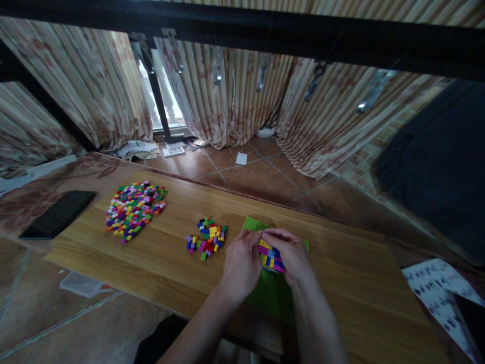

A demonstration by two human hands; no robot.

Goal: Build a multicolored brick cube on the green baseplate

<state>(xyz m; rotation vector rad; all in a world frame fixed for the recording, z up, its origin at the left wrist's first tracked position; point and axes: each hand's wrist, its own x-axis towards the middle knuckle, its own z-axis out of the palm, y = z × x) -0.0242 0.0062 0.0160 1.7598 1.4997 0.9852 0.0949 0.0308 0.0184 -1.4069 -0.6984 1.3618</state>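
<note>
Head, left hand (pixel 243 260), right hand (pixel 291 253), curled round bricks (pixel 270 256)

Free tabletop (pixel 359 283) right of green baseplate (pixel 269 296); small brick pile (pixel 207 236) blocks low path leftward.

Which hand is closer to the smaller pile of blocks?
Left. The left hand is just right of the smaller pile; the right hand is farther right, beyond the left one.
</note>
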